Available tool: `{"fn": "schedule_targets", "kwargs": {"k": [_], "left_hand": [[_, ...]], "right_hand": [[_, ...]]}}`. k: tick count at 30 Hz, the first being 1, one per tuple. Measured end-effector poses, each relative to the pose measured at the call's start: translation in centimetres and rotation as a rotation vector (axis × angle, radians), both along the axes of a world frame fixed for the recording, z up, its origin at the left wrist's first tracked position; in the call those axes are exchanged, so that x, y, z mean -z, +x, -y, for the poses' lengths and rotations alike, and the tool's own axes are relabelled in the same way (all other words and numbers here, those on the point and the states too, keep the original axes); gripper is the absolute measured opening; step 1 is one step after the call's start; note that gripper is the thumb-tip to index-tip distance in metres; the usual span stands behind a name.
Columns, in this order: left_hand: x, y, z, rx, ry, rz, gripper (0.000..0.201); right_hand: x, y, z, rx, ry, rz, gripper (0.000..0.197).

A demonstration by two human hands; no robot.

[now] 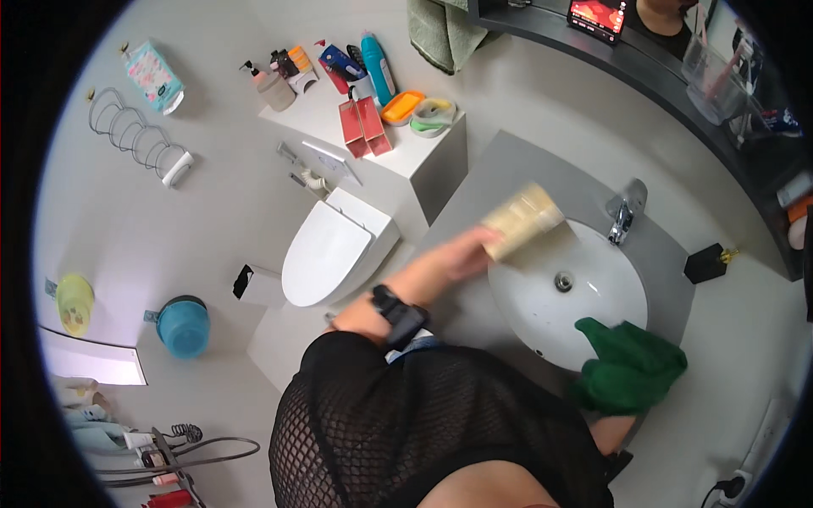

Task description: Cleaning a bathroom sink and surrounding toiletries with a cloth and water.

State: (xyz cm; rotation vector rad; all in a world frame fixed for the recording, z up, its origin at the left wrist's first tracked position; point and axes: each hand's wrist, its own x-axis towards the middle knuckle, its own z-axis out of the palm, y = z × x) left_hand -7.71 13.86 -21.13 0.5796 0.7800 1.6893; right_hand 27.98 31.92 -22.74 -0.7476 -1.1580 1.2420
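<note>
My left hand [467, 254] is closed around a beige, boxy container [523, 222], blurred by motion. The container is over the left edge of the white washbasin [517, 305]. At the basin's near right edge, a dark green cloth [631, 368] is bunched around my right hand. My right wrist [614, 430] shows below the cloth, whose folds hide the fingers. Across the basin from me stands a chrome faucet [622, 222].
Grey countertop [500, 173] surrounds the basin. To the left are a white toilet [326, 254] with its lid down and a white ledge [313, 118] carrying several bottles. A dark curved shelf [660, 76] with a lit phone [597, 19] and clear cups overhangs the far right.
</note>
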Motion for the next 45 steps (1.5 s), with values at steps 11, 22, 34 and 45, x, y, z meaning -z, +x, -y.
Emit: {"fn": "schedule_targets", "kwargs": {"k": [11,22,34,45], "left_hand": [[-0.7,-27.4,5.5,-1.141,-1.509,-1.592,0.085],[-5.4,-2.9,-13.9,-0.935,0.245,-1.717,0.032],[-0.9,17.5,-45.0,-0.215,0.178,-1.391,0.068],[-2.3,16.4,-40.4,-0.301,0.051,-1.529,0.063]], "right_hand": [[-4.9,3.0,-0.5,-0.08,-0.076,-0.237,0.032],[-4.0,10.9,0.6,0.177,-0.103,-0.351,0.034],[3.8,5.7,-1.9,-0.187,-0.773,1.443,0.062],[4.6,5.1,-3.8,-0.108,-0.655,1.526,0.053]]}}
